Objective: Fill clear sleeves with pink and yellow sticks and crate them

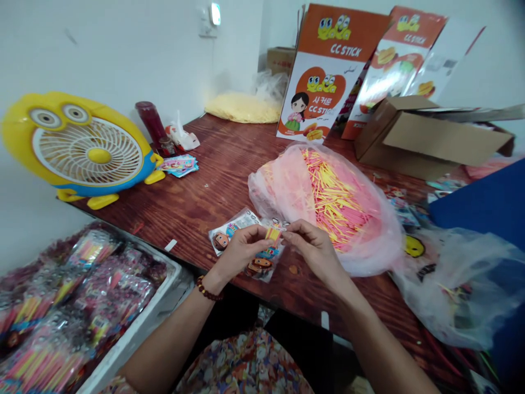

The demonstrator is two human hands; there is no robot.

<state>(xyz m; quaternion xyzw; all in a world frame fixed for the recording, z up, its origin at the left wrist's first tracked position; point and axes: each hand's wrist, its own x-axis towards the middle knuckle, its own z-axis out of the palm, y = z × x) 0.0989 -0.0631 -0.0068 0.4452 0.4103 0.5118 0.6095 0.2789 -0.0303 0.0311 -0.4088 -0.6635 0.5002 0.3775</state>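
Observation:
Near the table's front edge, my left hand point(246, 249) is closed on a small clear plastic packet point(261, 267) printed with a cartoon face. A short bundle of yellow and pink sticks point(273, 234) shows at the packet's upper part, beside my left thumb. My right hand point(315, 249) pinches at the packet's upper right edge, its fingertips close to the sticks. Whether the sticks are fully inside the packet, I cannot tell. Another printed packet point(223, 236) lies flat behind my left hand. Just beyond my right hand sits a large pink translucent bag point(270, 186) full of loose pink and yellow sticks point(334, 200).
At lower left, a white foam box point(168, 282) holds several filled packets. A yellow fan point(98, 156), a dark red bottle point(150, 123) and a stack of printed packets point(179, 165) stand left. Cartons point(328, 76) and an open cardboard box point(410, 139) are behind; a clear bag point(471, 284) hangs right.

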